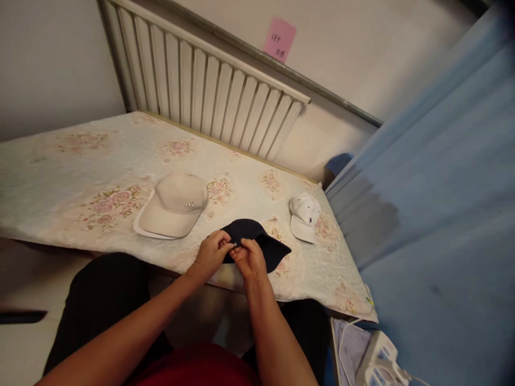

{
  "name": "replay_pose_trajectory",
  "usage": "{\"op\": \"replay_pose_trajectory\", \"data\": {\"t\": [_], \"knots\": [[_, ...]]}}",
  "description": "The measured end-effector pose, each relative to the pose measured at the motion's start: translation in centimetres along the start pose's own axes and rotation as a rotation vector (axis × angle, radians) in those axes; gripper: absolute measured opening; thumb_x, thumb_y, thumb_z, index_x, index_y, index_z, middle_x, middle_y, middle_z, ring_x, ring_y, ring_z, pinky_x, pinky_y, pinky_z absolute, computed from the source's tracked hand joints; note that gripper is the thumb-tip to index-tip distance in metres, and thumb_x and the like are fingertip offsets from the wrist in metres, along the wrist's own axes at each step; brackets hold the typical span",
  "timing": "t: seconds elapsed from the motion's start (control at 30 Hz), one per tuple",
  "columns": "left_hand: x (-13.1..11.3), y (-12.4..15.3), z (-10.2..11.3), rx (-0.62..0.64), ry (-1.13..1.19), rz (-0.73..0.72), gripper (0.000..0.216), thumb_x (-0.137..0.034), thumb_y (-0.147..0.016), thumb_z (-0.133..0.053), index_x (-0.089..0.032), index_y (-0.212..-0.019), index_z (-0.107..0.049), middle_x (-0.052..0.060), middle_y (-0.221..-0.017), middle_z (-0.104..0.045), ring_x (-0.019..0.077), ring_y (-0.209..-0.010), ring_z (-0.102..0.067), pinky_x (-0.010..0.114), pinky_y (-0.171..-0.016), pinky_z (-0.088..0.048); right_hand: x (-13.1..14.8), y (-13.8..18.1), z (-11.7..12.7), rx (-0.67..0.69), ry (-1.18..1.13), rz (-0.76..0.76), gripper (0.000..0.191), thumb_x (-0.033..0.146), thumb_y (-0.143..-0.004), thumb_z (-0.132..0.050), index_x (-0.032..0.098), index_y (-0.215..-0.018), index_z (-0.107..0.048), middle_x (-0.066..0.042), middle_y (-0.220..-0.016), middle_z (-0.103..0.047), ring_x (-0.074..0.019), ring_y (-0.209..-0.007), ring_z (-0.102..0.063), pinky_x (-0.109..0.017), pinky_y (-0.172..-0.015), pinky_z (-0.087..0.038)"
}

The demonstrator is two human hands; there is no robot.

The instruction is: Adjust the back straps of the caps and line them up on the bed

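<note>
left hand (211, 253) and right hand (251, 259) pinch the dark brimmed cap (274, 252) at a small shiny fitting (235, 245); loosening either fingertip grip could let its edge slip

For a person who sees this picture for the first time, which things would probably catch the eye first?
Probably the dark hat in the middle, held at the near edge of the flowered cover by the left grip and right grip. Next, perhaps, the larger beige cap to its left and the smaller white cap to its right. The pink note above the white slatted panel also stands out.
</note>
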State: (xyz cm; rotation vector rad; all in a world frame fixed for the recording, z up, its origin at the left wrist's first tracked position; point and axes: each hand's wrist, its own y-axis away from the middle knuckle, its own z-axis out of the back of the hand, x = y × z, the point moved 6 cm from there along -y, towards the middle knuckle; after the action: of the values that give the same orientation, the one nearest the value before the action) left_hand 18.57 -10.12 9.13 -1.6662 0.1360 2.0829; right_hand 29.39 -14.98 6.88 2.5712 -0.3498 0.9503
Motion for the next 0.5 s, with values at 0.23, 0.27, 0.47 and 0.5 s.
{"op": "replay_pose_trajectory", "data": {"t": [0.23, 0.27, 0.47, 0.5], "knots": [[0.8, 0.54, 0.0, 0.093, 0.326, 0.185, 0.015, -0.032, -0.074, -0.059, -0.021, -0.076, -0.05, -0.007, -0.061, -0.052, 0.0122, -0.059, -0.055, 0.025, -0.06, -0.041, -0.02, 0.11, 0.13, -0.019, -0.01, 0.029, 0.018, 0.014, -0.061, -0.063, 0.02, -0.058, -0.046, 0.006, -0.048, -0.057, -0.0089, -0.04, -0.05, -0.023, -0.042, -0.046], [0.79, 0.61, -0.07, 0.099, 0.376, 0.21, 0.016, -0.032, -0.073, -0.06, -0.021, -0.076, -0.049, -0.007, -0.06, -0.052, 0.0119, -0.059, -0.055, 0.024, -0.06, -0.042, -0.03, 0.1, 0.19, -0.022, -0.01, 0.035, 0.019, 0.015, -0.061, -0.063, 0.02, -0.057, -0.046, 0.006, -0.047, -0.056, -0.009, -0.04, -0.05, -0.023, -0.041, -0.045], [0.62, 0.75, -0.31, 0.095, 0.469, 0.26, 0.018, -0.032, -0.073, -0.062, -0.02, -0.073, -0.048, -0.007, -0.057, -0.056, 0.0119, -0.058, -0.058, 0.024, -0.061, -0.043, 0.19, 0.41, 0.02, -0.003, -0.004, 0.063, 0.014, 0.017, -0.062, -0.065, 0.019, -0.066, -0.052, 0.004, -0.053, -0.061, -0.0121, -0.047, -0.058, -0.021, -0.04, -0.046], [0.59, 0.78, -0.34, 0.096, 0.47, 0.262, 0.018, -0.033, -0.073, -0.061, -0.02, -0.073, -0.048, -0.007, -0.057, -0.057, 0.0119, -0.058, -0.058, 0.024, -0.061, -0.043, 0.21, 0.51, -0.07, 0.007, 0.0, 0.062, 0.015, 0.017, -0.062, -0.066, 0.019, -0.068, -0.053, 0.003, -0.055, -0.063, -0.013, -0.049, -0.06, -0.021, -0.041, -0.047]]}}
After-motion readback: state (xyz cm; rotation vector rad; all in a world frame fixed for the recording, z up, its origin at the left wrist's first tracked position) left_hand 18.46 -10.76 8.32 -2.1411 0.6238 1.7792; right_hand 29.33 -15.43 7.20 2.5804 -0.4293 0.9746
